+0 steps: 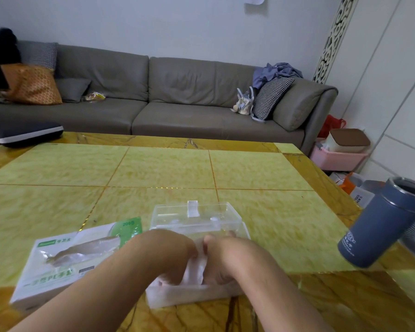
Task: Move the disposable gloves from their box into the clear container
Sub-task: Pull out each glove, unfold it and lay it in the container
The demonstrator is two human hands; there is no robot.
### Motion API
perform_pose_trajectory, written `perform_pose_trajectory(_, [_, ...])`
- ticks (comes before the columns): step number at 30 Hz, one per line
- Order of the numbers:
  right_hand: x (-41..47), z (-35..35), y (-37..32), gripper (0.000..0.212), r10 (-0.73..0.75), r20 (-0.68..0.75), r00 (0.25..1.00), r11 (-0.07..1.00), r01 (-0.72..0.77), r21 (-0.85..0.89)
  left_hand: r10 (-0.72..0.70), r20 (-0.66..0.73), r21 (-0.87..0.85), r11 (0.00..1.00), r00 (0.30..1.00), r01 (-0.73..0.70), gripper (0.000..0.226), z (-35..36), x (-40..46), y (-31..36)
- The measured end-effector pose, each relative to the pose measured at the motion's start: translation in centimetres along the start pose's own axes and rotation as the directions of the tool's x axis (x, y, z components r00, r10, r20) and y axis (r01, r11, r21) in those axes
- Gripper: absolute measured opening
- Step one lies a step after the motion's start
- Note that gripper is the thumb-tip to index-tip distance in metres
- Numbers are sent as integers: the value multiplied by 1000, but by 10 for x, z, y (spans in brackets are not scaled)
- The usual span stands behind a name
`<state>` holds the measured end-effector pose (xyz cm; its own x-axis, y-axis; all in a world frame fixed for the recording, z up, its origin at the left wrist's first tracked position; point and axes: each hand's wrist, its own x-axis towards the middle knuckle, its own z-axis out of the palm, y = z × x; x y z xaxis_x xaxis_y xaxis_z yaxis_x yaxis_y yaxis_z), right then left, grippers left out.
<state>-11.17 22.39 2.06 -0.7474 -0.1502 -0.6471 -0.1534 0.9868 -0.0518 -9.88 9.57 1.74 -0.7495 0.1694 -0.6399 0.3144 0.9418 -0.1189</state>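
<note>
Yellow-green tiled table [168, 168] before grey sofa [177, 92]

Head-worn view, forward-down, near table [261, 178]

Evenly, softly lit from above; no hard shadows, only a faint sheen on the glossy bench [261, 168]. Motion-blurred across the foreground, smearing the hands [201, 255] and the glove box [58, 267] lettering. Bowed by wide-angle distortion at the edges, tilting the blue flask [383, 224] at right.
</note>
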Motion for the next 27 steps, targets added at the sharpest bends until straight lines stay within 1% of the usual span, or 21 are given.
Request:
perform_pose_trajectory(2, [-2,-1,0,78,12,19,1000,1000,-12,8,15,7,-21,1000,1000,-15,74,-1,-2,1])
perform_pose_trajectory(4, [-4,-1,0,72,5,33,999,1000,-5,10,10,21,-59,998,1000,-9,86,-4,-6,4])
perform_pose_trajectory(7, [-9,-1,1,65,10,27,1000,1000,-11,25,-16,23,-131,991,1000,19,90,-12,-12,10])
perform_pose_trajectory(9, [-9,1,2,59,-4,-16,1000,999,5,47,-10,12,-121,993,1000,11,90,-13,-16,14])
perform_pose_trajectory(10, [-10,2,2,54,-21,-56,998,998,25,61,-7,1,-110,994,1000,7,87,-12,-18,16])
perform_pose_trajectory(12, [-11,5,2,45,-42,-155,987,995,56,87,-15,-59,-94,996,998,9,68,-8,-20,14])
perform_pose_trajectory(14, [-16,6,4,44,-41,-267,963,992,71,103,-51,-191,-130,991,980,26,50,-3,-26,10])
perform_pose_trajectory(16, [-20,5,3,41,-66,-379,923,991,106,85,-78,-353,-220,976,932,-1,46,4,-35,4])
perform_pose_trajectory(17, [-22,6,3,37,-72,-434,898,990,118,80,-92,-441,-294,955,893,-47,45,7,-38,-1])
perform_pose_trajectory(19, [-24,6,-1,29,-87,-536,839,987,147,69,-175,-611,-451,879,772,-158,37,16,-45,-13])
perform_pose_trajectory(21, [-26,7,-7,25,-107,-612,783,983,177,54,-309,-712,-552,801,631,-231,24,27,-51,-32])
perform_pose_trajectory(23, [-31,11,-15,26,-163,-676,719,967,252,35,-446,-726,-628,740,524,-239,15,40,-60,-55])
perform_pose_trajectory(24, [-33,15,-22,28,-211,-704,678,951,308,12,-503,-706,-662,719,498,-212,14,49,-64,-69])
perform_pose_trajectory(25, [-37,19,-26,31,-265,-733,626,929,368,-21,-541,-682,-685,709,492,-169,15,55,-68,-82])
perform_pose_trajectory(27, [-41,32,-42,39,-410,-748,522,870,470,-150,-593,-603,-723,689,533,-50,17,71,-77,-109])
